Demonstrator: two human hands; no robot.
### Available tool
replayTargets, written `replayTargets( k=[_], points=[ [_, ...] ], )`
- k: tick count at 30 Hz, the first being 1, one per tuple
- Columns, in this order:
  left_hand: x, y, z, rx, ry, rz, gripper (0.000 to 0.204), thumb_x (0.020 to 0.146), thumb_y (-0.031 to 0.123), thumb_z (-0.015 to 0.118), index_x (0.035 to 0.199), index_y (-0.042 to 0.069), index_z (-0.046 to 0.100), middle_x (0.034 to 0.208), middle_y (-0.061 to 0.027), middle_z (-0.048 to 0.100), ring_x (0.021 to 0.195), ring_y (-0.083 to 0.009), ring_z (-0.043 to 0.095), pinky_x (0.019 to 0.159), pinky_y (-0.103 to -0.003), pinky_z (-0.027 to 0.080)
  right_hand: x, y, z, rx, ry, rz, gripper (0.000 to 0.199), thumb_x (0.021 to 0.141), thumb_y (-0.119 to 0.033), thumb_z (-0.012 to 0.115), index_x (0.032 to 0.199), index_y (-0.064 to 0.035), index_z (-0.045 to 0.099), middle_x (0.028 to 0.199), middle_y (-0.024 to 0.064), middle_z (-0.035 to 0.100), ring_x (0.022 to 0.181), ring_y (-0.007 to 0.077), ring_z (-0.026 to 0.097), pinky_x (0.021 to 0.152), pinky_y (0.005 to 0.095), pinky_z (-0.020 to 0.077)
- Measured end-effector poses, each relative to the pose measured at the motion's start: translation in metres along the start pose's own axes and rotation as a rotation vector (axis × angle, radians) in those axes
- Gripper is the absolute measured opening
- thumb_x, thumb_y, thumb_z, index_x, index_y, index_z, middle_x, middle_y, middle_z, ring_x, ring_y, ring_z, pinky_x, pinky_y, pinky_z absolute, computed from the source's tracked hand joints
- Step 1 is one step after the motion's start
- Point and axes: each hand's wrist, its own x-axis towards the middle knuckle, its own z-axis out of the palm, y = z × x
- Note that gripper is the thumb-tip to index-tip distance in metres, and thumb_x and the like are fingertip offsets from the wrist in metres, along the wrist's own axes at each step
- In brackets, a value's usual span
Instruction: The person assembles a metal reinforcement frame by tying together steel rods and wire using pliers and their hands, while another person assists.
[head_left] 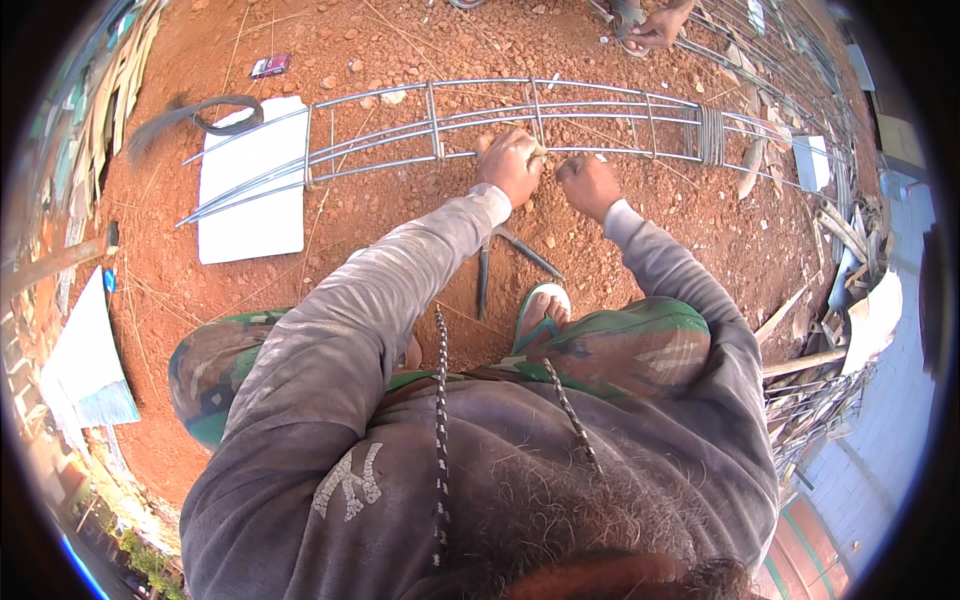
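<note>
A long rebar cage of steel bars and square stirrups lies across the ground in front of me. My left hand is closed at its near bar, beside where a stirrup meets it. Just right of it, my right hand is curled shut close to the same bar; whatever its fingers pinch is hidden or too thin to make out. Below my hands, a pair of pincers rests on the soil with its dark handles spread, near my sandalled foot.
A white board lies under the cage's left end, with a coil of dark tie wire at its top. Several stirrups are bunched toward the right. Another person's hand is at the far right, near more bars. Scrap wood lies right.
</note>
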Motion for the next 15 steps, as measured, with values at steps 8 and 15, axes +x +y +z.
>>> replayTargets(
  k=[8,15],
  points=[
    [0.037,0.012,-0.023,-0.147,-0.309,-0.401,0.021,0.09,0.021,0.064,0.1,0.01,0.079,0.102,-0.0149,0.078,0.102,-0.0335,0.073,0.095,-0.046,0.052,-0.045,0.019,0.002,1.386,-0.846,0.559,0.057,0.106,-0.058,0.051,0.118,-0.0048,0.07,0.086,0.0057,0.069,0.085,0.0205,0.066,0.079,0.0397,0.053],
    [0.044,-0.005,-0.025,-0.094,-0.311,-0.381,0.026,0.094,0.026,0.061,0.102,0.009,0.079,0.096,-0.0205,0.076,0.091,-0.037,0.074,0.083,-0.043,0.057,-0.108,-0.016,0.059,-0.034,-0.574,-0.145,0.054,0.094,-0.044,0.068,0.13,-0.0041,0.063,0.13,0.0202,0.061,0.125,0.04,0.061,0.101,0.0498,0.0526]
  ],
)
